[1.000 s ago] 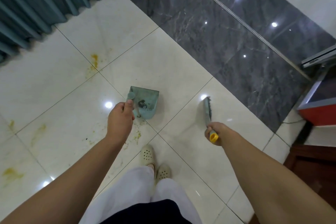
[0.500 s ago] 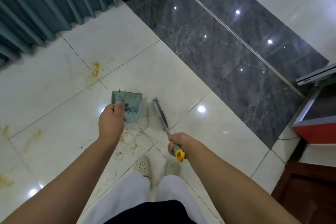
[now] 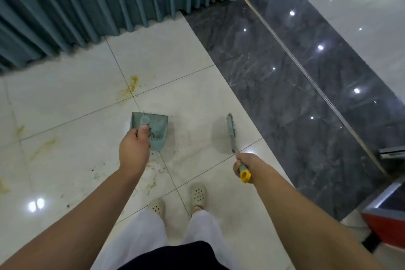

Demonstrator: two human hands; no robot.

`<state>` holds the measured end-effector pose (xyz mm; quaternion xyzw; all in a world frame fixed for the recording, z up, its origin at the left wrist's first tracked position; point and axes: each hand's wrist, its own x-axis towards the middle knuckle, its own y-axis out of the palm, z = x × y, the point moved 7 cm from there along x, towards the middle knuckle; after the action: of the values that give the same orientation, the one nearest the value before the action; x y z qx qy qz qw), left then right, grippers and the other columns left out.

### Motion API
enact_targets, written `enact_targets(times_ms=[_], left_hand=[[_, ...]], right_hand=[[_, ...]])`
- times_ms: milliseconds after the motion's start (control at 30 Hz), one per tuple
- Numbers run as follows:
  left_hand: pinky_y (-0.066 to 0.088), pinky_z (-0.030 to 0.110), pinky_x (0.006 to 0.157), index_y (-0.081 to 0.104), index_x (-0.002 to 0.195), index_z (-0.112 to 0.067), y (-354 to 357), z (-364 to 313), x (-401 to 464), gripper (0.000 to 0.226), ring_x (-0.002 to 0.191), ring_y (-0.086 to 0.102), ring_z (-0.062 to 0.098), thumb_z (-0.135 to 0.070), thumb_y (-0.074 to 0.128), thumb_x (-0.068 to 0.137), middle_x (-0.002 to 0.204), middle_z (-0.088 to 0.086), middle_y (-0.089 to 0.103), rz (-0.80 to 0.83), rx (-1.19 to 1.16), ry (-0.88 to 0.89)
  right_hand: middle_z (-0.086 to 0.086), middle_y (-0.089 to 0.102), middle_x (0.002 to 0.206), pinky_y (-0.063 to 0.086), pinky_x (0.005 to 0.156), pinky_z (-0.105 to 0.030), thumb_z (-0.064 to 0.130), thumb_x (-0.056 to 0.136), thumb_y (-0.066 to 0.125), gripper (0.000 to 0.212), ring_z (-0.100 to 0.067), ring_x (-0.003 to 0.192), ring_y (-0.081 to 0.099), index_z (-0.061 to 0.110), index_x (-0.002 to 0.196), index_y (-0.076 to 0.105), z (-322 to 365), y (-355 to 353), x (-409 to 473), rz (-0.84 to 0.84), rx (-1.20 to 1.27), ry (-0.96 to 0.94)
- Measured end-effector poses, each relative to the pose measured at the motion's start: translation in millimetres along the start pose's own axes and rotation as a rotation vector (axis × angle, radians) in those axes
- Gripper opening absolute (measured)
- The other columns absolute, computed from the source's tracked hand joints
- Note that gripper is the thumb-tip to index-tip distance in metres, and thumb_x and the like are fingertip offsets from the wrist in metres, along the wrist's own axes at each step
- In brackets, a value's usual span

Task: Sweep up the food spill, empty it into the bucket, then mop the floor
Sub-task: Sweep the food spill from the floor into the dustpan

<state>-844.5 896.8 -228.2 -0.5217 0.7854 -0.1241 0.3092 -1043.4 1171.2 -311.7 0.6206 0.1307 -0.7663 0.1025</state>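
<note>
Right hand [image 3: 243,164] grips broom [image 3: 231,132], head pointing away.

Glossy white floor tiles [image 3: 72,155] mirror ceiling lights, a band of dark grey marble [image 3: 285,85] runs diagonally on the right, teal pleated curtains [image 3: 87,0] hang at far left, and a red cabinet [image 3: 385,223] stands near right.

Glossy white tile floor [image 3: 76,129] carries yellowish smears [image 3: 131,85] and scattered crumbs [image 3: 153,173] (food, probably); a dark marble strip [image 3: 285,94] runs alongside.
</note>
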Motion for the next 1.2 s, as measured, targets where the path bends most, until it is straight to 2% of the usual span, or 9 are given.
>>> enact_targets(times_ms=[200,333,433,533,633,767,867,1000,1200], left_hand=[[0.047,0.04,0.064,0.059,0.089,-0.005,29.4,-9.6,-6.9,0.046,0.068,0.055,0.026,-0.043,0.035,0.099,0.076,0.009,0.06,-0.097,0.001,-0.049],[0.048,0.041,0.067,0.06,0.09,-0.004,35.8,-6.3,-14.4,0.045,0.069,0.055,0.025,-0.041,0.035,0.099,0.073,0.008,0.059,-0.151,-0.014,-0.095],[0.046,0.037,0.065,0.059,0.089,-0.006,30.7,-0.4,-20.8,0.045,0.065,0.054,0.022,-0.042,0.035,0.099,0.069,0.004,0.058,-0.191,-0.02,-0.132],[0.044,0.033,0.063,0.059,0.09,-0.009,20.5,9.5,-26.5,0.044,0.062,0.053,0.02,-0.043,0.034,0.099,0.068,0.002,0.057,-0.23,-0.029,-0.172],[0.045,0.035,0.065,0.058,0.09,-0.011,7.9,20.3,-34.4,0.043,0.062,0.053,0.02,-0.044,0.034,0.099,0.068,0.001,0.057,-0.27,-0.047,-0.202],[0.044,0.033,0.061,0.059,0.089,-0.007,-9.4,36.7,-45.9,0.045,0.061,0.052,0.021,-0.045,0.036,0.099,0.068,0.003,0.057,-0.314,-0.083,-0.228],[0.04,0.029,0.056,0.058,0.087,-0.007,-26.1,52.6,-57.4,0.044,0.061,0.052,0.02,-0.043,0.036,0.099,0.067,0.002,0.056,-0.342,-0.081,-0.239],[0.038,0.027,0.053,0.057,0.086,-0.006,-54.2,75.1,-77.9,0.043,0.059,0.051,0.017,-0.041,0.036,0.1,0.066,0.003,0.056,-0.379,-0.084,-0.233],[0.04,0.029,0.055,0.058,0.085,-0.006,-106.3,126.6,-115.1,0.045,0.06,0.052,0.018,-0.043,0.036,0.099,0.067,0.004,0.057,-0.426,-0.106,-0.251]], right_hand=[[-0.006,0.042,0.071,0.036,0.03,-0.011,0.008,0.099,0.042,0.013,-0.009,0.022,0.036,0.005,0.088,0.047,71.5,-25.9,35.9,-0.002,-0.014,-0.039],[-0.006,0.046,0.073,0.036,0.029,-0.012,0.006,0.097,0.04,0.011,-0.01,0.022,0.037,0.007,0.101,0.05,87.2,-7.5,50.5,0.009,-0.149,0.001],[-0.006,0.045,0.071,0.036,0.029,-0.011,0.005,0.096,0.042,0.009,-0.01,0.021,0.037,0.008,0.092,0.049,80.6,19.4,46.9,0.043,-0.254,0.027],[-0.004,0.041,0.065,0.034,0.028,-0.011,0.005,0.098,0.039,0.016,-0.009,0.024,0.039,0.007,0.083,0.046,68.0,45.4,41.2,0.079,-0.357,0.018],[-0.005,0.044,0.061,0.033,0.027,-0.013,0.006,0.097,0.041,0.024,-0.01,0.042,0.042,0.006,0.074,0.044,51.7,61.0,37.7,0.065,-0.495,0.008],[-0.006,0.045,0.055,0.034,0.029,-0.015,0.01,0.098,0.039,0.03,-0.01,0.025,0.041,0.004,0.07,0.043,24.1,76.2,29.8,0.078,-0.66,0.025],[-0.005,0.045,0.043,0.035,0.031,-0.014,0.011,0.098,0.041,0.027,-0.012,0.037,0.041,0.005,0.072,0.044,-3.6,87.9,22.6,0.078,-0.684,0.048],[-0.005,0.042,0.058,0.035,0.031,-0.012,0.009,0.097,0.042,0.022,-0.011,0.047,0.039,0.006,0.076,0.046,-50.0,106.6,14.6,0.08,-0.69,0.07],[-0.004,0.043,0.061,0.037,0.032,-0.012,0.009,0.098,0.043,0.02,-0.01,0.037,0.042,0.008,0.078,0.046,-132.1,134.2,-8.8,0.104,-0.717,0.082]])
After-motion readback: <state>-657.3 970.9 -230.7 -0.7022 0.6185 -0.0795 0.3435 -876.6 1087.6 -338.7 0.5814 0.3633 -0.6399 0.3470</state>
